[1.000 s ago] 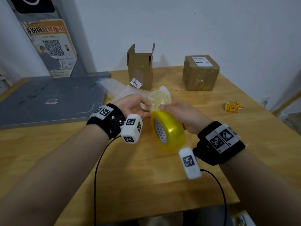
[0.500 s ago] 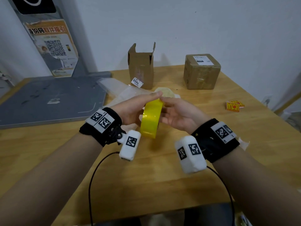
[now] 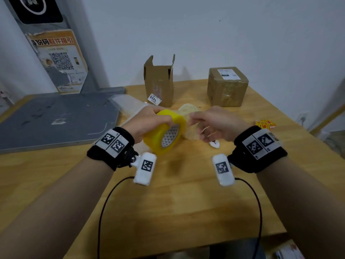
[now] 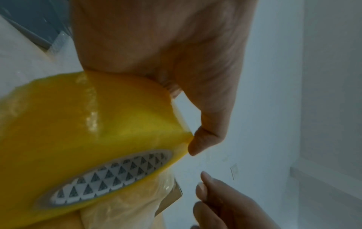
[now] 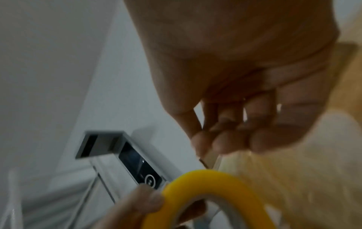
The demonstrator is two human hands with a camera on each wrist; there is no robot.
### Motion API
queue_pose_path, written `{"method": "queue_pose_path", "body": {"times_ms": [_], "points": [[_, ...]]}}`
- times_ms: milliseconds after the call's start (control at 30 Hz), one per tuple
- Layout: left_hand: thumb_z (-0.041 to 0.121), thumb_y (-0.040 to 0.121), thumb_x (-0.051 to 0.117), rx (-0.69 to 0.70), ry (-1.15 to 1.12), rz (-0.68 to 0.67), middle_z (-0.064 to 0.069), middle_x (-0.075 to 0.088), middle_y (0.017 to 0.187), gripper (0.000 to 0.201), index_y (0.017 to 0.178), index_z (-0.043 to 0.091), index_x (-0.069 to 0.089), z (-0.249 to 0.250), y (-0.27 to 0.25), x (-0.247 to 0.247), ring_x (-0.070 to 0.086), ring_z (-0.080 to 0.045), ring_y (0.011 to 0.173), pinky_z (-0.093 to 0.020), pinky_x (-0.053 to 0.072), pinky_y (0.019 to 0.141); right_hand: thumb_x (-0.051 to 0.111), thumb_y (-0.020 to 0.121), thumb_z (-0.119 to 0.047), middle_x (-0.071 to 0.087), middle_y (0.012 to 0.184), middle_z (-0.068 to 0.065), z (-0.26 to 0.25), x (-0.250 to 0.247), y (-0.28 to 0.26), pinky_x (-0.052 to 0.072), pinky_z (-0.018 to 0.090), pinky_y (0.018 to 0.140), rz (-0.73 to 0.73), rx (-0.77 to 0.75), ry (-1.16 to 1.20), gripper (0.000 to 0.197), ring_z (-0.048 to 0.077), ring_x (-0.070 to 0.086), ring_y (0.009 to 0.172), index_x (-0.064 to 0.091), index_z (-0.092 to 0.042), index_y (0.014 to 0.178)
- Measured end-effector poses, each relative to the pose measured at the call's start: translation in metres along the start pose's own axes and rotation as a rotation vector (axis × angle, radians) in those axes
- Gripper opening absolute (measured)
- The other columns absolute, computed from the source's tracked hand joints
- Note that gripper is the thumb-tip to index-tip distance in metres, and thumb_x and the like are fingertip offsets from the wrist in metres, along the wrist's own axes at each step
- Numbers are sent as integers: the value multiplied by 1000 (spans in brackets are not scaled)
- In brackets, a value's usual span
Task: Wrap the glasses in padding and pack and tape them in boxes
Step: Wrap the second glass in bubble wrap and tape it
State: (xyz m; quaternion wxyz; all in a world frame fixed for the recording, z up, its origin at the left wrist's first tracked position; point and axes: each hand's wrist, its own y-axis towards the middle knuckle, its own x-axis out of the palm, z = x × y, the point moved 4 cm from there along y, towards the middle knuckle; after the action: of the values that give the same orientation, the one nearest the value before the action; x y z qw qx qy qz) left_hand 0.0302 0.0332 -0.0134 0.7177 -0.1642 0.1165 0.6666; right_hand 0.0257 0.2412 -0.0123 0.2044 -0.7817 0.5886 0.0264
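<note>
Sealed box (image 3: pixel 228 86) at table's (image 3: pixel 186 202) far edge, judged done; open box (image 3: pixel 159 81) upright beside it, unfilled as far as visible. Padded bundle (image 3: pixel 188 111) on table behind hands, untaped. Left hand (image 3: pixel 147 122) grips tape roll (image 3: pixel 166 133). Right hand (image 3: pixel 216 124) curled, pinching blurred: cannot tell.

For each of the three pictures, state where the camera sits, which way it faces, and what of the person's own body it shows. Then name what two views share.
Head: worn on the head, looks forward and down at the table; shows both forearms, left hand gripping the yellow tape roll, right hand.
Left wrist: looks along the left hand at the roll; right fingertips below.
Right wrist: looks along the right hand; blurred.
Shared: all three views show the roll.
</note>
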Motion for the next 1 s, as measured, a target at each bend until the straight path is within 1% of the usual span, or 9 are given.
{"method": "queue_pose_path", "body": {"times_ms": [100,167,233,433,533,667,767,900,1000], "points": [[14,81,76,-12,35,-36,-3,78,102,27,106,25,79,5,6,-6,73,-21,96,-35,60,83,82,87,-35,69,100,-1,-16,-24,12,55,36,80,240,-294,-270,28,18,64,94,74,-20,109],[17,80,78,-6,66,-89,-4,78,103,32,111,24,77,10,11,-5,73,-24,99,-35,60,82,90,76,-39,52,142,-3,-14,-18,30,42,44,108,184,-345,-575,67,24,46,132,59,-36,136],[22,73,80,-1,79,-167,-6,78,107,46,118,23,74,16,15,-2,74,-26,100,-36,60,82,92,71,-42,37,156,-2,-3,-6,48,30,48,117,52,-300,-773,90,30,30,145,46,-41,148],[32,98,66,-12,50,-268,-6,76,115,35,129,16,69,18,15,-2,73,-22,106,-32,60,87,93,72,-19,48,141,6,3,-7,76,39,34,102,23,-355,-773,71,25,47,132,62,-34,134],[33,98,67,-54,77,-204,-5,77,112,35,129,15,69,17,20,-5,74,-21,102,-28,61,79,91,75,-19,46,150,3,0,-8,80,37,35,104,-5,-340,-767,68,24,42,141,63,-36,134],[34,95,72,-147,188,-220,-7,77,111,36,126,15,71,14,25,-4,75,-25,100,-37,61,89,91,74,-20,49,148,-3,1,-12,89,38,33,102,6,-318,-739,61,21,45,139,65,-40,127],[32,97,70,-214,338,-219,-9,77,103,29,118,12,71,10,23,-1,74,-23,85,-27,62,69,92,73,-21,50,150,-6,3,-15,92,39,33,100,0,-297,-696,60,20,47,138,66,-46,120],[28,99,67,-251,402,-228,-10,73,112,32,128,15,69,11,26,4,70,-20,87,-26,59,68,89,78,-21,48,155,-4,2,-15,91,38,34,108,-5,-322,-706,68,21,45,142,62,-38,138],[29,100,66,-265,401,-240,-9,71,113,31,129,17,68,16,27,6,68,-20,85,-27,57,67,88,81,-26,36,163,-1,5,-21,82,32,36,118,-44,-317,-705,88,21,35,149,41,-37,156]]}}
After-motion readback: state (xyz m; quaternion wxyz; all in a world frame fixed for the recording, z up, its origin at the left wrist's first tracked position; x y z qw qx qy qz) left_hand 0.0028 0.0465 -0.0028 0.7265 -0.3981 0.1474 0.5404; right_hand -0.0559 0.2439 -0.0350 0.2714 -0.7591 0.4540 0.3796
